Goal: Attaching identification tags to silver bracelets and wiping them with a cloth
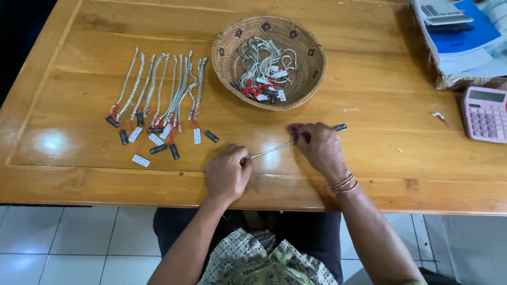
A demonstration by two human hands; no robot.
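Observation:
A thin silver chain bracelet (pixel 270 150) is stretched straight between my two hands just above the wooden table (pixel 369 89). My left hand (pixel 227 173) pinches its near-left end. My right hand (pixel 318 148) grips the other end, where a small black tag (pixel 339 127) sticks out past the fingers. Thin bangles circle my right wrist. A round woven basket (pixel 311 58) farther back holds a tangle of several silver chains (pixel 261 63) with red threads and tags.
Several silver bracelets (pixel 158 89) with white and black tags lie side by side on the table's left. A pink calculator (pixel 486 113) sits at the right edge. Papers, a blue folder and a grey calculator (pixel 449 13) are stacked at the far right corner.

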